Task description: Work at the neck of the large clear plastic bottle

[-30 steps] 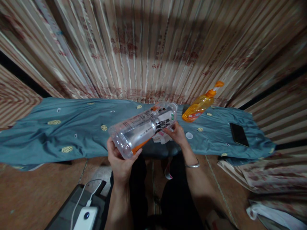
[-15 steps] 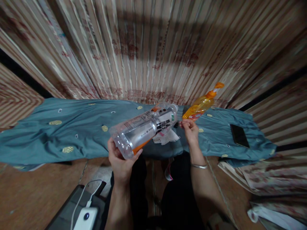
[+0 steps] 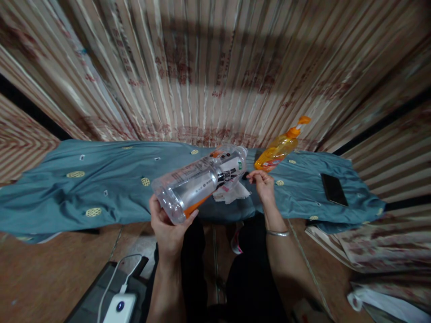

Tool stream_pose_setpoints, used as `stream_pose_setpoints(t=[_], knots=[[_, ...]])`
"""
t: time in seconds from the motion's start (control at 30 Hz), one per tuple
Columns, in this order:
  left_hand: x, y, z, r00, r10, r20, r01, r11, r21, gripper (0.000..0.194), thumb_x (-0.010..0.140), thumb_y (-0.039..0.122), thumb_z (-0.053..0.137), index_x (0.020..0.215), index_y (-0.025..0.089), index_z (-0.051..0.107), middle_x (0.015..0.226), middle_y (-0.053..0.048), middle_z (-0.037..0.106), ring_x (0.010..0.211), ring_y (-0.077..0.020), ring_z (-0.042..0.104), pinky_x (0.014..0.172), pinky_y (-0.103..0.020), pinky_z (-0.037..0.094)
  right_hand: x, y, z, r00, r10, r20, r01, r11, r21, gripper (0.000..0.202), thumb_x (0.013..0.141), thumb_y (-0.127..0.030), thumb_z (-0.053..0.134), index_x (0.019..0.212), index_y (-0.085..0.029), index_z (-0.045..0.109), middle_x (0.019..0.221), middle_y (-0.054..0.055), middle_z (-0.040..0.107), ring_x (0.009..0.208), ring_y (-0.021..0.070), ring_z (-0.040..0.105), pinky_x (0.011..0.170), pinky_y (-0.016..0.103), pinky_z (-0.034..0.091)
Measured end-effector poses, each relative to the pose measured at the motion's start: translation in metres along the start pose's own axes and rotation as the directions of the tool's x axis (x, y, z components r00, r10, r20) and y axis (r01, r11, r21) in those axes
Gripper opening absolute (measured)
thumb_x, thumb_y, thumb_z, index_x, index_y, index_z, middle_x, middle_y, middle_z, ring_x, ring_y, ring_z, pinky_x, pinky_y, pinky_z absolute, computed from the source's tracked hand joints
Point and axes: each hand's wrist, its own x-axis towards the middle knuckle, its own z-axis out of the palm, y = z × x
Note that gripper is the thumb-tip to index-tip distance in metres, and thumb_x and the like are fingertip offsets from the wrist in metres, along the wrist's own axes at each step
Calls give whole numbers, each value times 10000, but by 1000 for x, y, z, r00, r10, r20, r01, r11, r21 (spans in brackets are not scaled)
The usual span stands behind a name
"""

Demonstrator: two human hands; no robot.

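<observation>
My left hand (image 3: pixel 171 229) is wrapped round the lower end of a clear plastic bottle (image 3: pixel 198 186) with a silver and orange label. The bottle is tilted, its neck pointing away to the right above the cloth. Several dark round spots show near its shoulder; I cannot tell if they are inside. Close to the bottle's neck, my right hand (image 3: pixel 264 186) has its thumb and fingers pinched together, and whatever they may hold is too small to make out. A small dark thing (image 3: pixel 245 175) lies by those fingertips. Under the bottle is a crumpled white tissue (image 3: pixel 232 193).
An orange pump bottle of yellow liquid (image 3: pixel 278 152) stands just beyond my right hand. A black phone (image 3: pixel 334 189) lies on the teal cloth (image 3: pixel 117 179) at the right. Below left, a white power bank (image 3: pixel 120 307) with a cable rests on a dark surface. A striped curtain (image 3: pixel 202 80) hangs behind.
My right hand has shifted slightly left and down, its pinched fingertips now nearer the small dark thing. The left hand and the clear bottle stay nearly where they were.
</observation>
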Motion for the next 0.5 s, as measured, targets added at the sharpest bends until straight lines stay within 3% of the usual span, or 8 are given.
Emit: stream_pose_setpoints(t=[0.23,0.5], knots=[[-2,0,-1,998,-58,-9,58,998,1,955,490,323,970,1327,205,524,1237,-101,632,1086,-247,675,956,-351,544,-2,-2,3,999,-27,-45,28,1000,8,336,758,-516,639,891,-211,682,915,77,761,803,215,700,795,391,566],[-1,6,3,997,-72,-24,72,997,-15,938,472,299,970,1299,200,536,1196,-86,644,1065,-236,677,959,-343,542,-8,-9,4,999,-48,13,49,998,-31,572,771,-722,620,1017,-207,666,956,93,756,938,257,715,887,430,563]])
